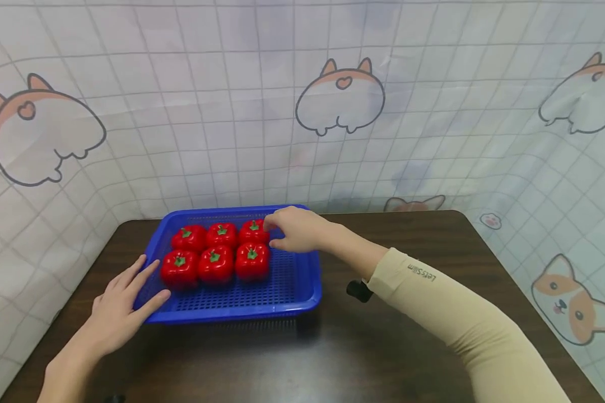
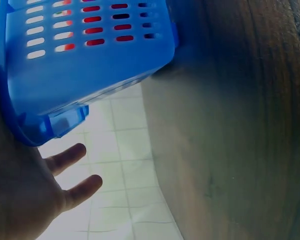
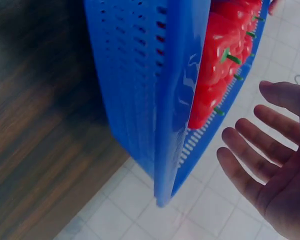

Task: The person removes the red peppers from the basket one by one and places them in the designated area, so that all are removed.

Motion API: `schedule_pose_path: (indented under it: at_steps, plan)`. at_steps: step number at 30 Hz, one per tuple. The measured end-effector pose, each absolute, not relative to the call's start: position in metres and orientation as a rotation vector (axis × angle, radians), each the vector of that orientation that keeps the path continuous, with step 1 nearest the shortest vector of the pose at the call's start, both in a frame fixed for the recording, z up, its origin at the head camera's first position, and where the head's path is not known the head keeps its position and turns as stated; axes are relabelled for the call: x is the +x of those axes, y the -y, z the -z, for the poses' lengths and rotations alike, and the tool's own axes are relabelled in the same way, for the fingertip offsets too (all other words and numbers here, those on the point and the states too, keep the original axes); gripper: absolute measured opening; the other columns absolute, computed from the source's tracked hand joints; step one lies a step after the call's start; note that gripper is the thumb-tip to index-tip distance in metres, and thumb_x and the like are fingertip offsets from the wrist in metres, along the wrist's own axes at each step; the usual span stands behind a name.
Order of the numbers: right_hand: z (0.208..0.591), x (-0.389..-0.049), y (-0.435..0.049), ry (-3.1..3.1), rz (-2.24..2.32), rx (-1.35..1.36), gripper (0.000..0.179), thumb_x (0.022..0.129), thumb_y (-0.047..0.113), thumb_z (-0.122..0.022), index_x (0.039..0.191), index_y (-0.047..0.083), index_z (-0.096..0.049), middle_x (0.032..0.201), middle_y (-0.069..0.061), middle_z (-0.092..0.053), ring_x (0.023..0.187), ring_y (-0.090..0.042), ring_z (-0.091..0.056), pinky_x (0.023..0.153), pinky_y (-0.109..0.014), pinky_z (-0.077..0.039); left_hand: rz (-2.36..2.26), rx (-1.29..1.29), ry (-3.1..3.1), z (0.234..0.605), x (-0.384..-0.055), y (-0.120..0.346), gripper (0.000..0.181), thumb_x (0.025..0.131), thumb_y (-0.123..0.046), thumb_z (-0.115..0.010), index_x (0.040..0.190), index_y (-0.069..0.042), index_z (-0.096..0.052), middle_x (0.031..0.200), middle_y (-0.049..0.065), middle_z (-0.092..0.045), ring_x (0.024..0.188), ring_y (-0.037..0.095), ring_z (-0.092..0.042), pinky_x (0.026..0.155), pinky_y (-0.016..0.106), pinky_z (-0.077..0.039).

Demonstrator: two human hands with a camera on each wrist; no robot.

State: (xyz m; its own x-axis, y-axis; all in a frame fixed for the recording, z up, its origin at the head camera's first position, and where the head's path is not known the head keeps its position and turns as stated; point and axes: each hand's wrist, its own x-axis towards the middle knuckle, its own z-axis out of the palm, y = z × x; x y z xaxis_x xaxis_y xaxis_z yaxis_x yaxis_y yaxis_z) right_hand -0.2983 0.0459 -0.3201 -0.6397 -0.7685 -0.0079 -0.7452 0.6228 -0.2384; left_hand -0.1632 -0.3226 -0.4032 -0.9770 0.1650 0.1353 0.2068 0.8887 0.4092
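Note:
Several glossy red bell peppers [image 1: 215,264] with green stems stand in two rows in a blue plastic basket [image 1: 282,309]. My left hand [image 1: 117,308] rests at the basket's left rim, its fingers spread and thumb pointing inward. In the left wrist view, that hand [image 2: 20,185] lies along the rim, and red shows through the slots. Over the basket's back right part is my right hand [image 1: 298,229], close beside the back right pepper [image 1: 254,231]. The right wrist view shows this hand [image 3: 277,167] with loosely bent, parted fingers and nothing between them.
The basket stands on a dark wooden table [image 1: 383,347], toward its back left. A white grid-patterned cloth [image 1: 262,140] with cartoon dogs hangs behind and at both sides. A small black object [image 1: 359,291] shows by the right sleeve [image 1: 433,296].

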Motion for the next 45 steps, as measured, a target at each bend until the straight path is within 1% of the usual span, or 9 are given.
schedule_pose_path:
  at_steps: [4, 11, 17, 20, 25, 29, 33, 40, 45]
  plan:
    - [0.322, -0.298, -0.034, -2.688, 0.307, -1.259, 0.035, 0.098, 0.022, -0.070, 0.130, 0.007, -0.066, 0.126, -0.007, -0.069, 0.114, -0.020, -0.062, 0.097, -0.036, -0.051, 0.652, -0.288, 2.957, 0.407, -0.163, 0.322, 0.080, 0.100, -0.052, -0.058, 0.163, -0.013, -0.028, 0.168, 0.021, -0.016, 0.141, 0.060, -0.022, 0.087, 0.085, -0.026]
    - [0.322, -0.298, -0.015, -2.612, 0.319, -1.245, 0.039, 0.098, 0.021, -0.070, 0.134, 0.008, -0.065, 0.131, -0.007, -0.066, 0.119, -0.020, -0.060, 0.096, -0.036, -0.053, 0.624, -0.307, 2.904, 0.410, -0.163, 0.325, 0.085, 0.100, -0.048, -0.060, 0.162, -0.003, -0.024, 0.168, 0.022, -0.017, 0.140, 0.060, -0.023, 0.091, 0.087, -0.026]
    - [0.324, -0.301, -0.004, -2.552, 0.356, -1.253, 0.037, 0.096, 0.018, -0.072, 0.131, 0.008, -0.065, 0.128, -0.005, -0.066, 0.120, -0.019, -0.059, 0.100, -0.035, -0.050, 0.674, -0.320, 2.880, 0.411, -0.161, 0.326, 0.087, 0.100, -0.047, -0.062, 0.162, 0.000, -0.023, 0.168, 0.022, -0.014, 0.140, 0.061, -0.020, 0.103, 0.081, -0.021]
    - [0.326, -0.301, -0.001, -2.532, 0.356, -1.257, 0.039, 0.096, 0.017, -0.072, 0.133, 0.007, -0.064, 0.130, -0.006, -0.066, 0.121, -0.020, -0.058, 0.100, -0.036, -0.049, 0.706, -0.313, 2.888, 0.412, -0.159, 0.325, 0.089, 0.099, -0.048, -0.062, 0.163, -0.001, -0.020, 0.169, 0.022, -0.012, 0.141, 0.062, -0.018, 0.106, 0.079, -0.019]
    - [0.332, -0.300, 0.003, -2.520, 0.313, -1.240, 0.046, 0.094, 0.017, -0.074, 0.138, 0.009, -0.061, 0.131, -0.005, -0.064, 0.115, -0.018, -0.058, 0.095, -0.033, -0.051, 0.732, -0.299, 2.897, 0.413, -0.158, 0.322, 0.093, 0.098, -0.049, -0.063, 0.163, 0.000, -0.017, 0.169, 0.023, -0.010, 0.142, 0.061, -0.015, 0.105, 0.081, -0.019]
    - [0.336, -0.296, 0.007, -2.523, 0.225, -1.248, 0.049, 0.092, 0.020, -0.078, 0.138, 0.011, -0.061, 0.131, -0.003, -0.064, 0.115, -0.016, -0.058, 0.095, -0.030, -0.051, 0.732, -0.297, 2.893, 0.414, -0.155, 0.322, 0.094, 0.098, -0.050, -0.063, 0.162, 0.001, -0.018, 0.168, 0.025, -0.011, 0.143, 0.061, -0.014, 0.105, 0.081, -0.019]
    - [0.337, -0.294, 0.010, -2.535, 0.155, -1.257, 0.052, 0.091, 0.023, -0.080, 0.139, 0.011, -0.061, 0.133, -0.002, -0.063, 0.118, -0.016, -0.057, 0.099, -0.031, -0.050, 0.729, -0.301, 2.900, 0.413, -0.155, 0.323, 0.096, 0.097, -0.050, -0.064, 0.163, 0.000, -0.016, 0.169, 0.024, -0.009, 0.143, 0.061, -0.013, 0.104, 0.081, -0.019]
    - [0.338, -0.294, 0.020, -2.548, -0.020, -1.285, 0.054, 0.090, 0.030, -0.081, 0.138, 0.015, -0.062, 0.130, -0.001, -0.062, 0.117, -0.015, -0.055, 0.096, -0.033, -0.052, 0.770, -0.306, 2.883, 0.415, -0.156, 0.324, 0.097, 0.095, -0.049, -0.067, 0.163, 0.000, -0.017, 0.168, 0.024, -0.009, 0.143, 0.061, -0.013, 0.105, 0.081, -0.018]
    - [0.340, -0.294, 0.025, -2.548, -0.063, -1.274, 0.054, 0.089, 0.028, -0.082, 0.138, 0.017, -0.062, 0.129, -0.001, -0.062, 0.116, -0.015, -0.054, 0.093, -0.033, -0.053, 0.791, -0.318, 2.858, 0.418, -0.157, 0.324, 0.096, 0.095, -0.047, -0.067, 0.162, 0.002, -0.019, 0.168, 0.025, -0.011, 0.142, 0.063, -0.016, 0.107, 0.081, -0.017]
